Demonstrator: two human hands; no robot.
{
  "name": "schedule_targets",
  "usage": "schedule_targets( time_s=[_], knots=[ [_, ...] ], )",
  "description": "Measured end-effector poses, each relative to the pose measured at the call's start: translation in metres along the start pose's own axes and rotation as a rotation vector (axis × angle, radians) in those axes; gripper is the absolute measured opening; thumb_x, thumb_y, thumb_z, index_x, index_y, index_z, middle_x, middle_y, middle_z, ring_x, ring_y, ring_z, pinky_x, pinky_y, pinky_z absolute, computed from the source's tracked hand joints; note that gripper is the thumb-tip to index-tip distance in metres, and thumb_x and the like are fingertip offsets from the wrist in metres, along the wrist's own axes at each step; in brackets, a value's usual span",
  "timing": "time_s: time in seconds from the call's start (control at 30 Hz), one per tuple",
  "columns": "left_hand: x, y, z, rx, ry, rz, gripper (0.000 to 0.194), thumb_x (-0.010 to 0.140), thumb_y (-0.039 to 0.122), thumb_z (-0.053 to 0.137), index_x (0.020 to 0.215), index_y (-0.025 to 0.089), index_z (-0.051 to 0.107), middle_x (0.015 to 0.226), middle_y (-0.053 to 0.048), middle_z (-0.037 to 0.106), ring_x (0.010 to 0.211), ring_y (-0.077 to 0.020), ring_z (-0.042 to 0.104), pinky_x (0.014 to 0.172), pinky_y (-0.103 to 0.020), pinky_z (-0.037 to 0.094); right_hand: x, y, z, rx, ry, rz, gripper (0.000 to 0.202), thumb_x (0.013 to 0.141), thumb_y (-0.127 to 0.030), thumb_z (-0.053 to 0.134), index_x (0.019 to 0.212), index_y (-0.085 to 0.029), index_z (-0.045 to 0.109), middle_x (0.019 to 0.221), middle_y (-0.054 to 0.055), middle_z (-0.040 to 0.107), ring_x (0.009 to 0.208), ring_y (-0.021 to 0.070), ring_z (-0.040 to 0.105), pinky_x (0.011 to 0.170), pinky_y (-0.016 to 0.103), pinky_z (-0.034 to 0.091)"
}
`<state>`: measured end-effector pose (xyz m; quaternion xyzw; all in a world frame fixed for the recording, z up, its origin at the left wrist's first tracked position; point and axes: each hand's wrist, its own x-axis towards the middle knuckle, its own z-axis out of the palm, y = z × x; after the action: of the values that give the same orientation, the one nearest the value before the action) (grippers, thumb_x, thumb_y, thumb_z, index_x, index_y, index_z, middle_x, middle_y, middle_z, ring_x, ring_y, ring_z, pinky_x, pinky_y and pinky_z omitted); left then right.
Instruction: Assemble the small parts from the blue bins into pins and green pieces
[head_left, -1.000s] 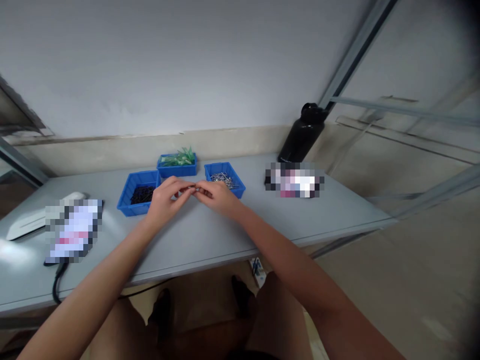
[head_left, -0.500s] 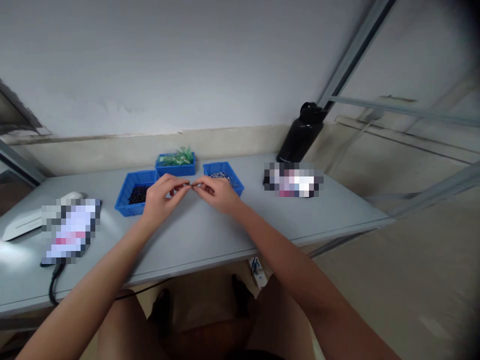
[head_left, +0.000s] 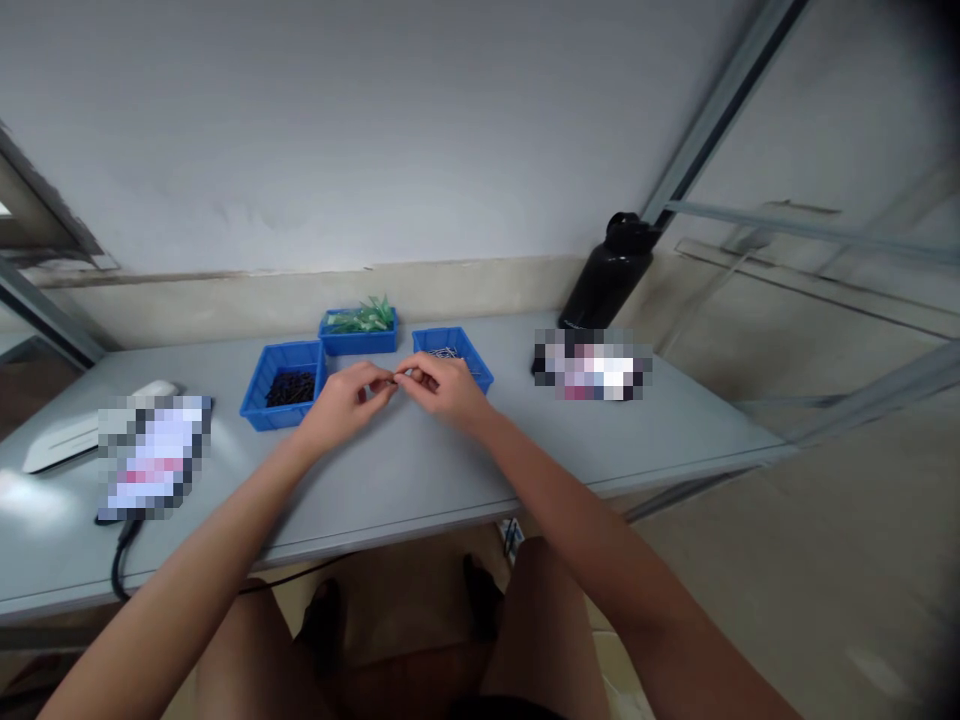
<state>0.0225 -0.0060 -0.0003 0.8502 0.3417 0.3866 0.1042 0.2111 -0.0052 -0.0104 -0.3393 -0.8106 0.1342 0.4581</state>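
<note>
My left hand (head_left: pixel 349 402) and my right hand (head_left: pixel 444 388) meet fingertip to fingertip above the grey table (head_left: pixel 375 480). Both are pinched closed on something too small to make out. Left of my left hand is a blue bin (head_left: pixel 259 398) with small dark pieces (head_left: pixel 291 388) in it. Behind the hands stands a blue bin (head_left: pixel 364 343) holding green plastic packets (head_left: pixel 364 319). Just beyond my right hand, and partly hidden by it, a third blue bin (head_left: pixel 474 362) holds thin silvery pieces (head_left: pixel 444 353).
A black bottle (head_left: pixel 606 275) stands at the back right, with a blurred-out device (head_left: pixel 592 370) in front of it. At the left lie a phone-like device (head_left: pixel 157 455) with a black cable (head_left: pixel 120 560) and a white object (head_left: pixel 64 440). A metal frame borders the right side.
The view has shifted slightly. My fingertips stay together, and my left hand has moved a little away from the bin of dark pieces, which now shows more fully.
</note>
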Motion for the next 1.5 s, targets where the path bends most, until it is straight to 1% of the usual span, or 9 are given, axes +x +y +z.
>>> schedule_targets(
  time_s=[0.23,0.47,0.63,0.8,0.93,1.07,1.27,1.4,1.5],
  knots=[
    [0.0,0.001,-0.007,0.05,0.207,0.024,0.017,0.087,0.031,0.058,0.09,0.018,0.069,0.078,-0.003,0.066,0.064,-0.0116,0.057,0.059,-0.023,0.047,0.002,0.008,-0.002,0.023,-0.047,0.048,0.021,0.09,-0.036,0.052,0.09,-0.019,0.063,0.059,-0.004,0.054,0.052,0.0085,0.045,0.058,0.022,0.036],
    [-0.005,0.005,0.002,0.053,0.16,0.171,0.018,0.09,0.03,0.056,0.094,0.019,0.069,0.076,-0.003,0.064,0.065,-0.0117,0.056,0.061,-0.024,0.047,0.0,0.009,0.003,-0.003,-0.147,-0.031,0.017,0.088,-0.024,0.049,0.096,-0.018,0.062,0.066,-0.002,0.06,0.059,0.01,0.05,0.064,0.022,0.038],
    [-0.005,0.002,-0.004,0.111,0.155,0.166,0.018,0.089,0.032,0.056,0.09,0.019,0.069,0.077,-0.004,0.065,0.068,-0.0131,0.058,0.063,-0.025,0.047,-0.001,0.009,0.004,0.0,-0.14,-0.03,0.018,0.091,-0.03,0.048,0.094,-0.018,0.062,0.065,-0.002,0.059,0.058,0.0097,0.05,0.063,0.022,0.038],
    [0.001,-0.01,-0.035,0.258,0.208,0.019,0.021,0.086,0.034,0.053,0.085,0.019,0.068,0.078,-0.005,0.066,0.068,-0.0154,0.058,0.065,-0.027,0.047,0.001,0.01,0.002,0.008,-0.078,0.025,0.023,0.09,-0.037,0.05,0.097,-0.018,0.061,0.063,-0.003,0.056,0.054,0.0084,0.047,0.06,0.021,0.037],
    [0.001,-0.039,-0.068,0.46,0.24,-0.215,0.018,0.081,0.034,0.056,0.08,0.02,0.068,0.077,-0.005,0.065,0.067,-0.0189,0.059,0.065,-0.031,0.046,0.002,0.009,0.003,0.008,-0.087,0.051,0.021,0.089,-0.035,0.05,0.092,-0.018,0.061,0.063,-0.003,0.056,0.054,0.0088,0.047,0.06,0.022,0.037],
    [-0.007,-0.069,-0.082,0.585,0.169,-0.403,0.017,0.076,0.03,0.058,0.083,0.02,0.07,0.076,-0.007,0.067,0.067,-0.0223,0.06,0.066,-0.033,0.047,0.0,0.007,0.005,-0.006,-0.182,0.066,0.018,0.088,-0.031,0.051,0.086,-0.017,0.063,0.063,-0.001,0.059,0.058,0.0101,0.05,0.063,0.024,0.038],
    [-0.008,-0.065,-0.063,0.478,0.101,-0.278,0.027,0.082,0.036,0.054,0.094,0.019,0.071,0.089,-0.011,0.07,0.082,-0.0258,0.064,0.076,-0.036,0.049,-0.001,0.003,0.008,-0.111,-0.286,0.068,0.016,0.089,-0.026,0.051,0.089,-0.018,0.065,0.07,0.001,0.064,0.066,0.0126,0.057,0.067,0.025,0.038],
    [-0.003,-0.037,-0.038,0.35,-0.055,-0.079,0.031,0.088,0.036,0.046,0.097,0.019,0.07,0.094,-0.01,0.07,0.087,-0.023,0.064,0.08,-0.035,0.049,0.0,0.002,0.011,-0.191,-0.292,0.056,0.016,0.09,-0.024,0.051,0.09,-0.018,0.065,0.07,0.002,0.064,0.068,0.0132,0.056,0.069,0.026,0.037],
    [-0.003,-0.021,-0.021,0.308,-0.279,-0.049,0.033,0.09,0.034,0.043,0.102,0.019,0.069,0.092,-0.008,0.071,0.083,-0.021,0.065,0.077,-0.032,0.049,0.001,0.005,0.011,-0.194,-0.279,0.028,0.017,0.091,-0.023,0.049,0.092,-0.018,0.065,0.073,0.002,0.065,0.07,0.0139,0.056,0.07,0.026,0.038]
  ],
)
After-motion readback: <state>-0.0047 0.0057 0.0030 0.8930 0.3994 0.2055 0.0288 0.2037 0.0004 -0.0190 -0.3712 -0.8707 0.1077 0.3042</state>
